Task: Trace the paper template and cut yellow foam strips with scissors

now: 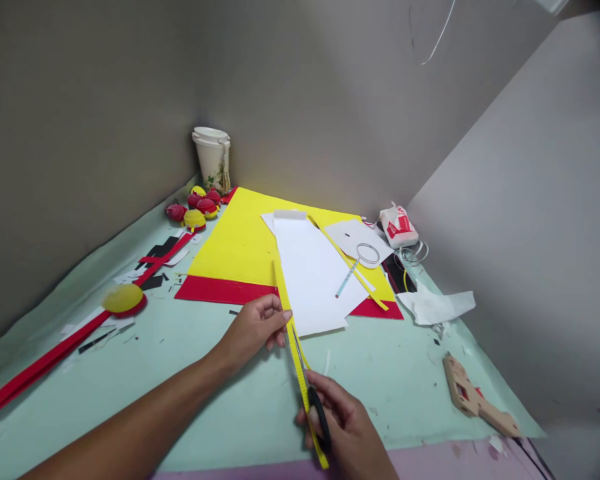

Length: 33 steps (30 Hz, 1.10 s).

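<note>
A narrow yellow corrugated paper strip (285,297) runs lengthwise in front of me, pinched between the thumb and fingers of my left hand (261,321). My right hand (347,417) grips black-handled scissors (319,417), their blades lying along the strip and pointing away from me. The strip's near end hangs down past the scissor handles. Beyond the hands, a white paper sheet (313,273) lies over a yellow sheet (225,243), with a red sheet (220,289) underneath. Some fingers of the right hand are hidden behind the scissors and strip.
A beige glue gun (473,400) lies at the right. Red strips (65,343), a yellow-and-red dome piece (125,301) and paper scraps lie left. Several small red and yellow lantern shapes (195,219) sit near a white lidded cup (213,157). A round-headed stick (347,278) rests on the papers.
</note>
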Tool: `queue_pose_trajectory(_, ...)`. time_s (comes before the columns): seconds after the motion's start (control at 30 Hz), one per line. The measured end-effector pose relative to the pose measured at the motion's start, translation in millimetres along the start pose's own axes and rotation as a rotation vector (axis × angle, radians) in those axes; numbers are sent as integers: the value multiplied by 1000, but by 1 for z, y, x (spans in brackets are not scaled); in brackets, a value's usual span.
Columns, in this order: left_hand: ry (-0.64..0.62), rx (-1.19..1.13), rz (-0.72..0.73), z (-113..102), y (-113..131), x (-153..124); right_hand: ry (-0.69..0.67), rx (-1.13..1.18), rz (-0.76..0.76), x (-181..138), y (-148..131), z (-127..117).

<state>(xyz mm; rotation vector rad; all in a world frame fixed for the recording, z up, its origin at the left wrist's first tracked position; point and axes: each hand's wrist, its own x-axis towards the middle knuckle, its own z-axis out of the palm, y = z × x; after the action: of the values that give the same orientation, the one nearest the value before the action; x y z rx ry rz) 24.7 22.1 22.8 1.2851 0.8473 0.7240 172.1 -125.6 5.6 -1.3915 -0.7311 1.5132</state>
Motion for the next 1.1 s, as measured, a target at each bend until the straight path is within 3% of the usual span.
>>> queue_pose_trajectory(0.4, -10, -8, -4, 1, 0, 0, -17, -33, -102, 3, 7, -1)
queue_pose_trajectory(1.1, -47, -121, -49, 2, -1, 0, -13, -99, -96, 4, 4, 6)
